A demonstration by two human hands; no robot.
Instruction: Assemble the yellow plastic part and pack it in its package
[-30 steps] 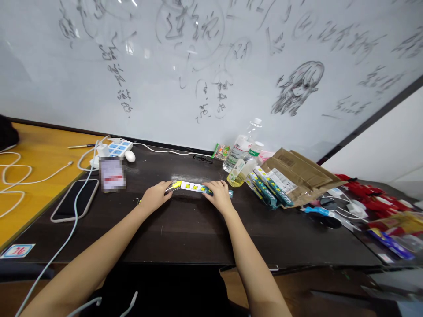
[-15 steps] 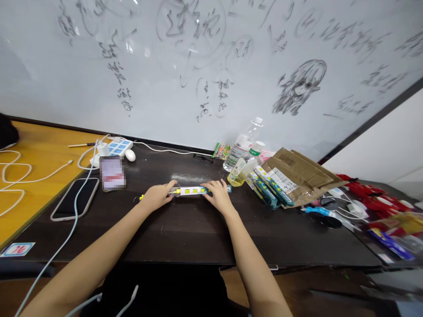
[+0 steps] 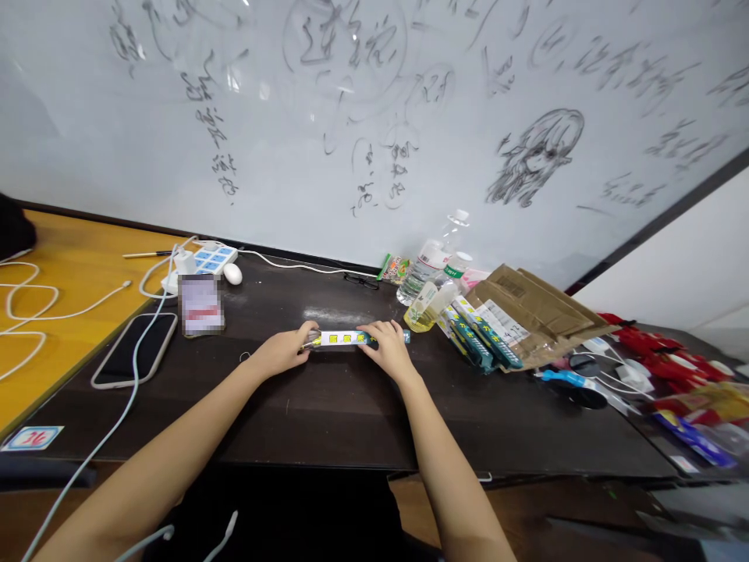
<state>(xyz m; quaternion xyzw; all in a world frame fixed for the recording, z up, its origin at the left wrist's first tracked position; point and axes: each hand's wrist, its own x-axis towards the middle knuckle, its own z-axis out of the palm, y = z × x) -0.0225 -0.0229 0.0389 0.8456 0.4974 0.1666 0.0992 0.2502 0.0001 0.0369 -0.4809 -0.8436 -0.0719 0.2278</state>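
A long narrow box (image 3: 346,339), white with yellow printed squares and teal toward its right end, lies level just above or on the dark desk; I cannot tell whether it touches. My left hand (image 3: 282,353) is closed around its left end, where something clear and yellowish shows at the fingers. A thin loop of string (image 3: 244,357) sticks out left of that hand. My right hand (image 3: 388,349) grips the box's right part from above, and a short teal end shows beyond the fingers.
Right of my hands are similar boxes (image 3: 480,332), a brown cardboard parcel (image 3: 527,312), an oil-yellow bottle (image 3: 424,308) and a clear water bottle (image 3: 418,273). At left lie a phone (image 3: 134,351), a white mouse (image 3: 232,274), a power strip (image 3: 214,256) and cables. A whiteboard (image 3: 263,172) stands behind.
The yellow piece that stuck out left of my left hand no longer shows; only the string loop does. Both hands stay on the box. The view has shifted slightly.
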